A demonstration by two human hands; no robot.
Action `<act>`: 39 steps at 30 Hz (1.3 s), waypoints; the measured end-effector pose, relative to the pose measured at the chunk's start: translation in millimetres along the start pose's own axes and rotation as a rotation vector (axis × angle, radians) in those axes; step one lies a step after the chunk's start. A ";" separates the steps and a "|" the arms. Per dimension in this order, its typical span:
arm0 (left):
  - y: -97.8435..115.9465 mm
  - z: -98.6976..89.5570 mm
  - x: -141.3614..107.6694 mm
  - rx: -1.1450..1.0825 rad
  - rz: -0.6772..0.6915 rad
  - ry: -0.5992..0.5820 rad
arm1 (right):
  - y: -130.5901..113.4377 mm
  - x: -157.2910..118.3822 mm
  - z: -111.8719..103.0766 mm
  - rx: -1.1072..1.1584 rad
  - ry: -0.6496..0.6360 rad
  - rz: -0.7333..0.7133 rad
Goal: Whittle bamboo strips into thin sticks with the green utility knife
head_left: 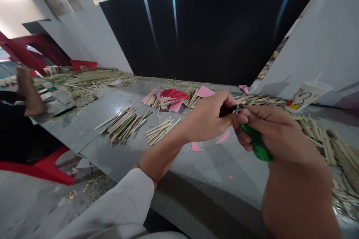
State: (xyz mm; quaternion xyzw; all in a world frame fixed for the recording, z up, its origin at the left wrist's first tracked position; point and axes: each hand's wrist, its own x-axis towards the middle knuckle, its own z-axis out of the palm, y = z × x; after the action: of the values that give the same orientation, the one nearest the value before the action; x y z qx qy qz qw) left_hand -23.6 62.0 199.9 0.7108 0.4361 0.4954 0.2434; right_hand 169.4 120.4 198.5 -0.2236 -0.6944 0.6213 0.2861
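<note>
My right hand (pixel 263 123) is closed round a green object (pixel 256 143), which looks like a handle and hangs below the fingers. My left hand (pixel 210 115) meets it fingertip to fingertip, closed on a small dark piece (pixel 226 111). A bit of shiny metal shows between the two hands; its exact shape is hidden. Under and beside the hands, pink paper scraps (pixel 196 146) lie on the grey table (pixel 179 164). Left of my left forearm are two piles of thin split sticks (pixel 123 125), and behind them red and pink folded paper (pixel 171 95) rests on more sticks.
Thicker stalks (pixel 331 145) run along the right side. A paper cup (pixel 305 95) with a rabbit picture stands at the back right. A black panel (pixel 207 30) rises behind the table. At far left, another person's arm (pixel 30 93) is over the table near a red chair (pixel 50 166).
</note>
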 end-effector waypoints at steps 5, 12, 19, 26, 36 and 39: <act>-4.7 3.1 1.8 0.097 -0.013 0.085 | 2.6 5.6 3.1 0.095 0.009 0.044; -16.4 4.8 9.0 0.107 -0.002 0.165 | 2.4 14.4 15.6 0.063 0.176 -0.051; -18.1 1.8 13.5 -0.178 -0.018 0.098 | 8.3 17.6 11.0 0.055 0.167 -0.141; -10.6 1.3 9.0 -0.282 -0.050 0.010 | 5.5 4.1 -7.2 -0.050 0.025 -0.050; -10.1 -0.7 3.2 -0.118 -0.010 -0.006 | 1.4 6.0 -5.7 0.083 -0.089 0.048; -11.9 1.3 3.4 -0.046 -0.029 0.035 | 3.9 7.9 -1.5 0.130 -0.071 0.040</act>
State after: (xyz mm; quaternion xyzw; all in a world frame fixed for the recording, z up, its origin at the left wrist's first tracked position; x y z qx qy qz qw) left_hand -26.5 71.0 191.9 0.6899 0.4388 0.5141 0.2592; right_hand 164.5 127.3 195.7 -0.1959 -0.6576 0.6783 0.2627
